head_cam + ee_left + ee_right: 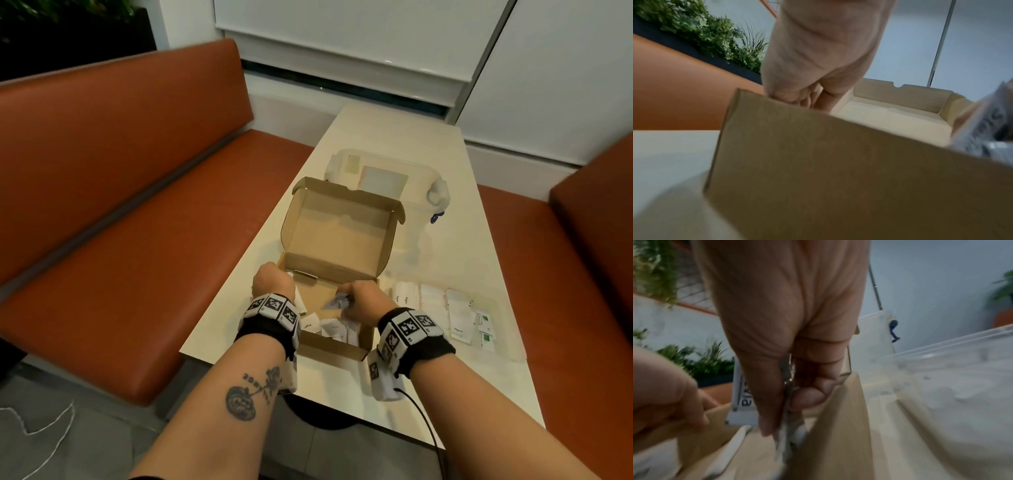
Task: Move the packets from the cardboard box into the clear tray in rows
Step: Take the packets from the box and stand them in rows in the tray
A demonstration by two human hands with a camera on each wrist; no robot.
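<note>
Fig. — mid-transfer, seen from the head view. I'm watching the left hand [273, 281] curling its fingers over the far-left rim of the cardboard box [330, 346], steadying it on the tabletop [387, 126]. The right hand [363, 302] is inside the box w/ its grip closing on a small bunch of packets [334, 303] — thumb and fingers pinching them, per the right wrist view. More loose packets [334, 328] are lying on the box floor. The clear tray [493, 301] is sitting just right of the box, already carrying rows of packets; room appears to remain at its near-right end, though that's hard to judge.

Risks, as I'm judging them: the pinch is holding several thin packets at once, so one could be slipping out over the box wall during the lift. Crumpled packets may not lie flat, spoiling the row. Dragging the wrist across the box's right wall could be shoving the box into the tray and disturbing rows laid so far.
</note>
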